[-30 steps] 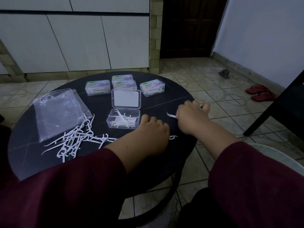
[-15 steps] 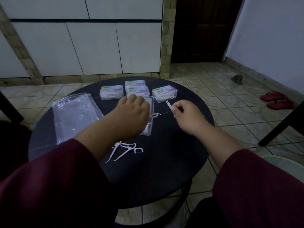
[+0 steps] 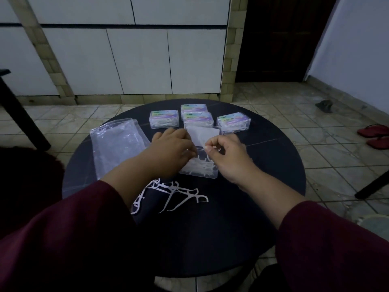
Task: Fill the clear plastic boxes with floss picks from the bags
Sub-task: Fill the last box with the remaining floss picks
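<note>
floss picks [image 3: 174,191]: light, stiff, thin, take by handle | right hand [image 3: 228,159] pinches one above open box [image 3: 199,168] | left hand [image 3: 170,152]: grasp unclear

A round black table [image 3: 263,161] is carrying four closed clear plastic boxes of floss picks [image 3: 164,119] along its far side, an open clear plastic box [image 3: 200,167] at centre, crumpled transparent plastic bags [image 3: 116,148] lying left, and loose white floss picks [image 3: 172,192] lying nearer
</note>
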